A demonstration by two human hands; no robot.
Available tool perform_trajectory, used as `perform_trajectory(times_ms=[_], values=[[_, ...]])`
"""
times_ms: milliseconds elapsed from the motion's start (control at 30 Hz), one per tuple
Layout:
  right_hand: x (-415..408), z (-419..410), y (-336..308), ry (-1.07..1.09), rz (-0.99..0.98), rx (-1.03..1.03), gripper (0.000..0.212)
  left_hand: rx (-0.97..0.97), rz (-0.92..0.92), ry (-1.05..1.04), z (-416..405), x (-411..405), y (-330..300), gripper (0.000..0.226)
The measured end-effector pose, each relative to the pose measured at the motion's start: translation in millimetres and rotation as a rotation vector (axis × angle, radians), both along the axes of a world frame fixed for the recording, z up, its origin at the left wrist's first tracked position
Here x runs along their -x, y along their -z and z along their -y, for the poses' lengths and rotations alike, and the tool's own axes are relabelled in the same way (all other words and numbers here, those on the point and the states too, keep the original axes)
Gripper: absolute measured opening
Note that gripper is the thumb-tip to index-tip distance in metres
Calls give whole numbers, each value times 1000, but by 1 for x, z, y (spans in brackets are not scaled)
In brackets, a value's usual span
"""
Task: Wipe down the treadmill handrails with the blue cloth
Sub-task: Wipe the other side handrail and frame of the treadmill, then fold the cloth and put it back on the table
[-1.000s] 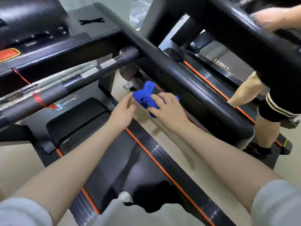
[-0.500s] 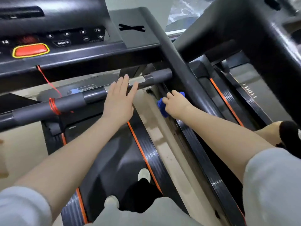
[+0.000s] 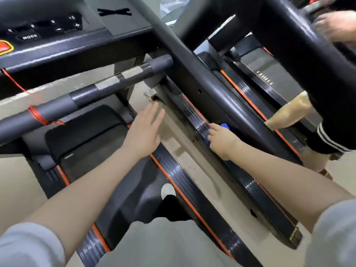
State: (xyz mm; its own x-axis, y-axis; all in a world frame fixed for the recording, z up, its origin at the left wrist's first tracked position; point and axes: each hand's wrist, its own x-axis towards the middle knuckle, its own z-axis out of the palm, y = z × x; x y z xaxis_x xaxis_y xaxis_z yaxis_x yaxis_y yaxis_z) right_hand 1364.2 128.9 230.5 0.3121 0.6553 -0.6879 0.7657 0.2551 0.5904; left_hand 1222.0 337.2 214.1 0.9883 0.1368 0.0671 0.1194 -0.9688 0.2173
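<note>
My right hand (image 3: 221,140) is closed on the blue cloth (image 3: 224,126), of which only small bits show past my fingers. It presses the cloth against the lower black side rail (image 3: 194,114) beneath the thick black handrail (image 3: 221,93) that runs diagonally from upper left to lower right. My left hand (image 3: 145,130) hovers flat with fingers spread, holding nothing, below the grey front crossbar (image 3: 107,87). That crossbar has silver sensor patches and a red cord tied around it.
The console (image 3: 38,41) with a MODE button and red stop button sits at top left. A neighbouring treadmill's thick rail (image 3: 300,45) crosses top right, with another person's hand (image 3: 337,26) and legs (image 3: 289,114) beside it. My feet stand on the belt (image 3: 134,180).
My right hand slid the cloth down and back along the right rail. My left hand came off the grey crossbar and now hovers lower. The view has tilted.
</note>
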Motion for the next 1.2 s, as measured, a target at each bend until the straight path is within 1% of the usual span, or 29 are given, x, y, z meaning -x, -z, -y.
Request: perform_trajectory(times_ms=[100,200,267,333,433,533,600,633,733,800,867,933,967,1000,1033,1067,1100,1167,1200], values=[[17,46,4,72,-41,44,35,92,-83,98,35,12,14,69],[33,77,8,233,-147,74,29,177,-108,118,60,21,14,62],[41,75,5,326,-304,-42,23,244,-76,112,70,23,11,57],[45,58,-1,349,-445,-208,28,318,-55,93,75,23,3,53],[52,20,-10,216,-610,-436,36,409,-16,21,79,22,-16,45],[65,-7,-23,92,-794,-535,37,550,-31,-137,89,29,-32,40],[71,-12,-25,74,-926,-574,42,685,-36,-274,96,40,-34,38],[74,-13,-25,94,-1020,-597,42,723,-23,-322,99,49,-31,39],[88,-16,-23,169,-1298,-588,31,769,55,-453,108,86,-17,44],[108,-23,-22,155,-1382,-518,21,811,131,-606,120,118,-11,56],[135,-29,-23,135,-1488,-442,27,807,229,-760,133,153,-10,62],[165,-34,-25,178,-1590,-391,45,850,319,-938,148,189,-15,60],[181,-39,-27,159,-1596,-367,50,852,341,-1010,155,209,-17,60],[197,-44,-26,95,-1558,-348,46,845,345,-1065,164,231,-19,59],[215,-49,-24,-15,-1501,-321,36,842,337,-1120,174,253,-19,54],[233,-54,-23,-127,-1427,-292,25,836,323,-1163,186,274,-20,44],[253,-57,-22,-235,-1360,-268,20,823,304,-1199,198,296,-20,32],[295,-56,-21,-394,-1293,-200,17,778,286,-1284,226,336,-20,11],[316,-52,-21,-451,-1284,-153,17,761,295,-1335,242,355,-20,6]])
